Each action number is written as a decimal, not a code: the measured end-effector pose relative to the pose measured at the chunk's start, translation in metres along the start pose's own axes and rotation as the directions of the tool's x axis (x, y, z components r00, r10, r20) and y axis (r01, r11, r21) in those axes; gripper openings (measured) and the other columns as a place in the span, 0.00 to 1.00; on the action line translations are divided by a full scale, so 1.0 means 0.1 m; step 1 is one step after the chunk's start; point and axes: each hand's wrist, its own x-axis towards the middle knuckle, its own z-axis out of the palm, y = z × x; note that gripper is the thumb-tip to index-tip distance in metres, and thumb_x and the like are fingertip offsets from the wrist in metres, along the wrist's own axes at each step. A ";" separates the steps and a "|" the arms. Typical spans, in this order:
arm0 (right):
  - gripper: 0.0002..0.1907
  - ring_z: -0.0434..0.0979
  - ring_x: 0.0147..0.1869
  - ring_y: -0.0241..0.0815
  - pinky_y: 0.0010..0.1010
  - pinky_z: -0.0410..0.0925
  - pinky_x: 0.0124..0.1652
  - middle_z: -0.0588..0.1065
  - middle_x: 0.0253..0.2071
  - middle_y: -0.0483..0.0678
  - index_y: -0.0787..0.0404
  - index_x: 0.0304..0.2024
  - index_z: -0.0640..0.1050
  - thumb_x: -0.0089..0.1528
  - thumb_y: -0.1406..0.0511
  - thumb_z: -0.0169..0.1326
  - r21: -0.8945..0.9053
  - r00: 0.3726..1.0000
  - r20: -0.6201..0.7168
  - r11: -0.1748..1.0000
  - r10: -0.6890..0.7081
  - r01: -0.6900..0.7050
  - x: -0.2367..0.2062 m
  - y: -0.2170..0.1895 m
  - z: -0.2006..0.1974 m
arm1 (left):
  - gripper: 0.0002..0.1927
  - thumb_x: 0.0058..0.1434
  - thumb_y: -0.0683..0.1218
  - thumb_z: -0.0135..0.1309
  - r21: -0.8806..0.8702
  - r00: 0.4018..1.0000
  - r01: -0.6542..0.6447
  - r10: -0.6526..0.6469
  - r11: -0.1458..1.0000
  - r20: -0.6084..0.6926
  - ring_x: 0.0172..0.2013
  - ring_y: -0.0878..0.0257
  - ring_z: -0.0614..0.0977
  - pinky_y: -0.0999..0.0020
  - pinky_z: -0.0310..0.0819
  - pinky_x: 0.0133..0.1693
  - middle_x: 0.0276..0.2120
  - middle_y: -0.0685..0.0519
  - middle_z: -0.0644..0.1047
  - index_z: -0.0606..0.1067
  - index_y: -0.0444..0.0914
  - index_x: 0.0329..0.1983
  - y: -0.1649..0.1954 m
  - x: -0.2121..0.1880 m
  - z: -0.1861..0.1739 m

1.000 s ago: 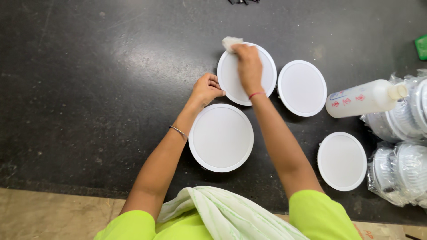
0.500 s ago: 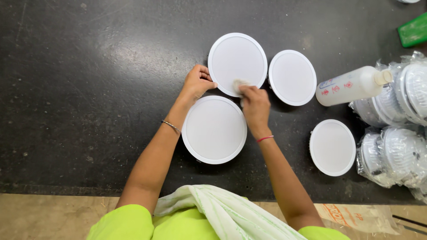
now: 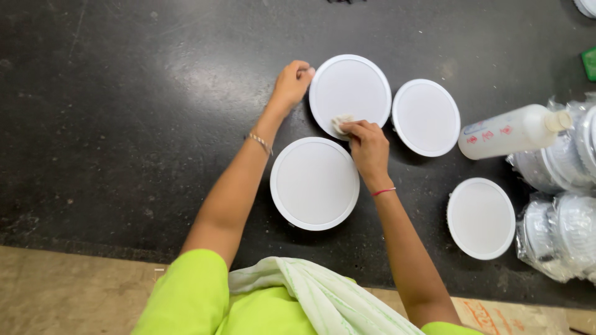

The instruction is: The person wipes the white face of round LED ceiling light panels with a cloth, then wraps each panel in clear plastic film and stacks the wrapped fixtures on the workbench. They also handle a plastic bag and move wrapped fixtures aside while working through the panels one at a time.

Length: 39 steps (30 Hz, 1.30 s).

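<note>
Round white discs on the counter: four, at
White squeeze bottle: one
Small cloth pad: one
Clear-wrapped stacks: several, exact number unclear
Green object at right edge: one

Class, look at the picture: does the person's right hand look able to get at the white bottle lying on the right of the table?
Probably yes. The right hand, pressing a small cloth on a round white disc, has only another flat disc between it and the bottle; nothing tall stands in the way.
</note>
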 end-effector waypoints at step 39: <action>0.13 0.80 0.45 0.53 0.39 0.71 0.45 0.78 0.42 0.51 0.61 0.44 0.83 0.61 0.78 0.55 0.123 0.988 -0.126 0.989 0.093 -0.078 0.82 0.72 0.15 | 0.30 0.70 0.67 0.52 0.037 0.911 0.033 -0.015 0.999 -0.412 0.44 0.55 0.74 0.60 0.70 0.52 0.40 0.46 0.71 0.66 0.35 0.43 -0.11 0.05 0.23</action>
